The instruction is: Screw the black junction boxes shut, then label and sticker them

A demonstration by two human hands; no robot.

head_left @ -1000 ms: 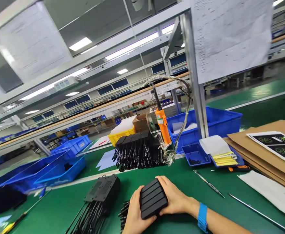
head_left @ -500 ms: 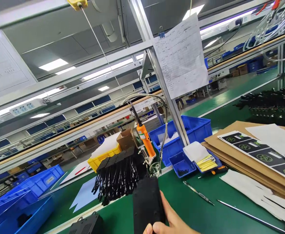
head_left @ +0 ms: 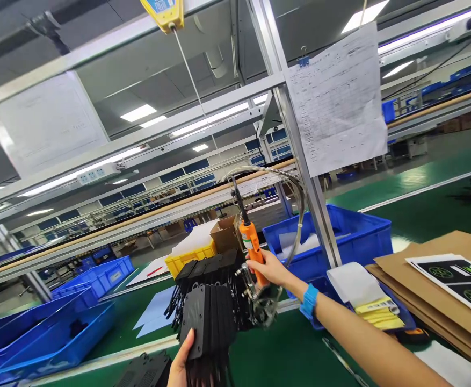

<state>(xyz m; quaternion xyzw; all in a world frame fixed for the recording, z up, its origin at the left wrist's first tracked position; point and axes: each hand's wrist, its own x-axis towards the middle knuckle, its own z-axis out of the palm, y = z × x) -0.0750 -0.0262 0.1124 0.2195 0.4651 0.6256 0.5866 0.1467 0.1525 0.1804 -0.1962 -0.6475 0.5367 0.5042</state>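
Note:
My left hand (head_left: 183, 357) grips a stack of black ribbed boxes (head_left: 209, 320) at its left side, the thumb on the front face. Dark cables hang below the stack. My right hand (head_left: 268, 267), with a blue band on the wrist, is wrapped round the orange electric screwdriver (head_left: 252, 242), which hangs from a cord. Metal fittings and clear tubes surround the tool's lower end. Behind the stack lie more black boxes with cables (head_left: 203, 264). Another black ribbed box (head_left: 149, 371) is at the bottom edge, left of my left hand.
Blue bins stand at the left (head_left: 58, 336) and behind the metal post (head_left: 360, 231). A yellow bin (head_left: 190, 258) holds white sheets. Cardboard (head_left: 432, 269) and printed labels lie right. A pen (head_left: 342, 360) rests on the green bench.
My right hand has come up and closed round the orange screwdriver. A stack of black boxes is now in my left hand. The view has shifted left.

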